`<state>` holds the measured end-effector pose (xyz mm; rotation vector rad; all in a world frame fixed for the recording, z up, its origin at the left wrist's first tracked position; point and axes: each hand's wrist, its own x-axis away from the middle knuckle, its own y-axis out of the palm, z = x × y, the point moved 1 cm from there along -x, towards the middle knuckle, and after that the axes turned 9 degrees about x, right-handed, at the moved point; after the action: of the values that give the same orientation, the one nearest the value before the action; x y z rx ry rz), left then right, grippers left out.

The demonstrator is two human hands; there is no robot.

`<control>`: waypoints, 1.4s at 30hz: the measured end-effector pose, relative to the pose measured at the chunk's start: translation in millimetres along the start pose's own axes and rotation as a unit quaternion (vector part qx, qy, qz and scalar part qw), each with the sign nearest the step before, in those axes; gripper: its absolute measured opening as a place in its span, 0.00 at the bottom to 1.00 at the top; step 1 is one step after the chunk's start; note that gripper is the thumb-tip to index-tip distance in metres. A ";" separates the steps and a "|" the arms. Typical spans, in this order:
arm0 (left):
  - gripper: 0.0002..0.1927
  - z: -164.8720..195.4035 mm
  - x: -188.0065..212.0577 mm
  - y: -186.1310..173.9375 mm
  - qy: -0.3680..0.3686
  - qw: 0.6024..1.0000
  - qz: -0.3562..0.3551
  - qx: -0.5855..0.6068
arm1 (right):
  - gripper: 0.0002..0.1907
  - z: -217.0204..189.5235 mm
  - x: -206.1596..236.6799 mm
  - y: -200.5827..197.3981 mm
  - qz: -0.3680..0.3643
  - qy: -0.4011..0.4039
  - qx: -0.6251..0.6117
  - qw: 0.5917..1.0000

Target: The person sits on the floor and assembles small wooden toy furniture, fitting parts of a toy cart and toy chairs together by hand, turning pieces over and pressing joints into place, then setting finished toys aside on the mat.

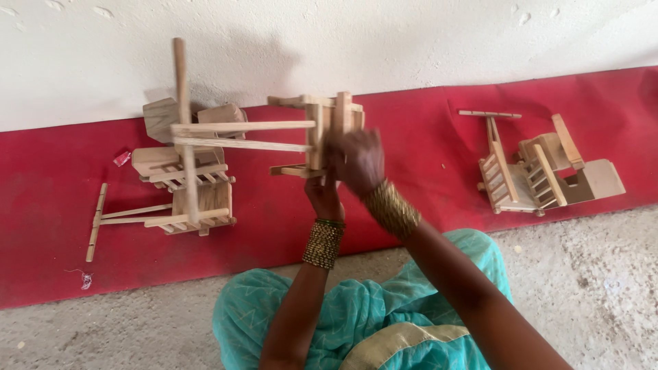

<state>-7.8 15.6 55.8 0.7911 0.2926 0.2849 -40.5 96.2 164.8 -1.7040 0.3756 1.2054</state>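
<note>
Above my lap I hold up a small wooden toy cart (pixel 322 130) made of pale sticks and slats. Its long two-rail handle (pixel 240 136) points left and ends in a crossbar (pixel 184 123). My right hand (pixel 356 161) grips the cart's body from the front. Below it, my left hand (pixel 322 195) holds the cart's lower edge and is partly hidden by the right hand. Both wrists wear stacks of gold bangles. The cart is blurred by motion.
A red mat (pixel 411 205) runs along a white wall (pixel 343 41). More wooden carts lie on it: several piled at the left (pixel 185 192), others at the right (pixel 541 171). Grey concrete floor (pixel 589 288) is in front. My teal garment (pixel 370 308) covers my lap.
</note>
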 end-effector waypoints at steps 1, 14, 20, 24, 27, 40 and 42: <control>0.12 1.8 -1.0 -0.5 0.007 1.000 0.000 -0.009 | 0.10 -5.5 11.8 -2.5 -0.022 -0.009 -0.027 0.999; 0.14 -0.2 2.9 4.9 -0.034 0.998 -0.037 0.027 | 0.04 29.7 -10.3 19.6 0.098 0.001 0.020 0.995; 0.13 -3.7 -1.6 3.1 -0.052 0.997 -0.038 0.043 | 0.06 30.1 -10.3 23.1 0.138 0.013 0.019 0.990; 0.14 -3.8 4.1 3.3 -0.049 0.995 -0.056 -0.061 | 0.10 43.1 -28.1 33.7 0.199 0.044 -0.005 0.979; 0.18 -0.3 -0.5 0.7 -0.080 0.996 -0.016 -0.035 | 0.06 36.3 -11.6 32.8 0.094 -0.016 -0.066 0.993; 0.22 -1.6 -10.8 -21.0 -0.114 0.991 0.047 0.059 | 0.17 66.4 -2.4 -37.0 0.025 0.188 -0.376 0.907; 0.30 0.6 -12.3 -23.4 -0.133 0.978 0.027 0.160 | 0.05 98.1 -12.9 -44.7 0.063 0.166 -0.201 0.963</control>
<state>-15.7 -4.9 41.0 1.1450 0.0639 0.1803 -68.5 196.2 196.4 -2.2775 0.4690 1.1375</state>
